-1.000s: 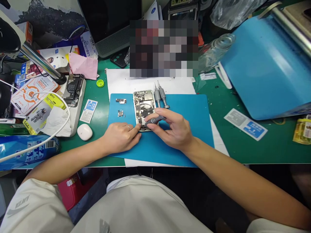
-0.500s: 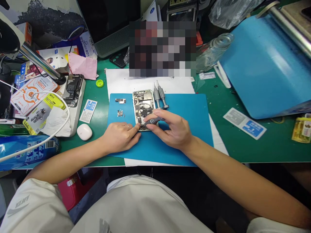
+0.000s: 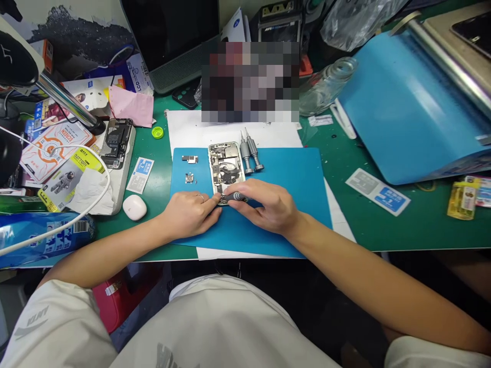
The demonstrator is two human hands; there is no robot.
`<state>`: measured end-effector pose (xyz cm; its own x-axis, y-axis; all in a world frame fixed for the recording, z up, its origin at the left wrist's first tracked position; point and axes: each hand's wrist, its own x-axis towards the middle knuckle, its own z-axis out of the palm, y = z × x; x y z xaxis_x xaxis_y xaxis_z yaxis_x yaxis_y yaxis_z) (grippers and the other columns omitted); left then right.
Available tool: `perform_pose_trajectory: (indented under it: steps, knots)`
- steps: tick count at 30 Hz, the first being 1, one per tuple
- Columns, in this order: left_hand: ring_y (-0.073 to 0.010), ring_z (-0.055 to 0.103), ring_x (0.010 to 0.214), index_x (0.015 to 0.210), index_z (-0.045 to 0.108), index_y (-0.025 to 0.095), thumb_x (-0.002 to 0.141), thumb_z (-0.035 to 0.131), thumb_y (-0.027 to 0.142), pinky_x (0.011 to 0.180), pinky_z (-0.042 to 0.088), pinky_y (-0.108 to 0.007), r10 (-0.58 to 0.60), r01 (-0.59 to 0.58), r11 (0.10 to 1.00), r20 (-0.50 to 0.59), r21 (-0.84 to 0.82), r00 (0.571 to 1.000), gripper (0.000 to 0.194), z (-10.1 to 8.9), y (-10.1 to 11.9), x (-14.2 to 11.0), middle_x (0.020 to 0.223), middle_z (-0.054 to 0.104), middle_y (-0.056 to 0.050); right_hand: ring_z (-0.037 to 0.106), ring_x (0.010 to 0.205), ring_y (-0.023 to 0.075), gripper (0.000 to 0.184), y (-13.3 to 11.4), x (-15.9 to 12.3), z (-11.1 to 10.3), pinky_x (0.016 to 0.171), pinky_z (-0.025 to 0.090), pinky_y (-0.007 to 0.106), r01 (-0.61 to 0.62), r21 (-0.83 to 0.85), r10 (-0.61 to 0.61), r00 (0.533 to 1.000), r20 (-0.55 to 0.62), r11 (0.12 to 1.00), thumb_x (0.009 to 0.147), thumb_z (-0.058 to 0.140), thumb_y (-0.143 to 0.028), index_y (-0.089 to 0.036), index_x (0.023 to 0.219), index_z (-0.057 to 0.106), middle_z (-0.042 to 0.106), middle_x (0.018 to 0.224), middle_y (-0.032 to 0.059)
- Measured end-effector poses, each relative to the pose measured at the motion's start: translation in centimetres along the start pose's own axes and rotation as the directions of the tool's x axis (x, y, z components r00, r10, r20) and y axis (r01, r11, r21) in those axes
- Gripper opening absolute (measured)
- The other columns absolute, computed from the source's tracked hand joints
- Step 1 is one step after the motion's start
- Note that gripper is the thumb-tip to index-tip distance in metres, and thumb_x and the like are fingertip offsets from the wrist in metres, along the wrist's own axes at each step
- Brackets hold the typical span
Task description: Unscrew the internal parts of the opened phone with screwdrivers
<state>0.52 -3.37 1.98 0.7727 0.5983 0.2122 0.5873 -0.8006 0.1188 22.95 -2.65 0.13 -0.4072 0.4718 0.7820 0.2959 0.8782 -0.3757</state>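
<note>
An opened phone (image 3: 226,166) with its insides bare lies on a blue mat (image 3: 291,179). My left hand (image 3: 190,214), with a ring on one finger, rests on the mat and pinches the phone's near left corner. My right hand (image 3: 268,207) is closed round a grey screwdriver (image 3: 233,196), whose tip points at the phone's near end. Two more grey screwdrivers (image 3: 250,153) lie side by side just right of the phone. Small removed parts (image 3: 190,168) sit on the mat to the phone's left.
A second opened phone (image 3: 115,138) lies on a white block at the left, near a white earbud case (image 3: 134,207), a white cable and packaging. A large blue roll (image 3: 410,102) fills the right. Blue-and-white sachets (image 3: 378,191) and a green cap (image 3: 157,132) lie on the green table.
My right hand has lowered the screwdriver toward the phone's near end, so it now lies flatter. The view has shifted slightly. My left hand stays at the phone's corner.
</note>
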Motion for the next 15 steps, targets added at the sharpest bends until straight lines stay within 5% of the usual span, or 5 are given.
perform_pose_trajectory:
  steps: [15]
  knots:
    - [-0.0184,0.068,0.065,0.124,0.066,0.012,0.105,0.039,0.037,0.05,0.041,-0.029,0.011,-0.011,0.999,0.009,0.031,1.0,0.042,-0.2,0.07,-0.02,0.072,0.071,-0.004,0.077,0.084,0.0191,0.068,0.0,0.1,0.32,0.073,0.068,0.034,-0.007,0.051,0.008,1.0,-0.022,0.999,0.09,0.066,-0.008,-0.028,0.148,0.037,0.076,0.102,0.006]
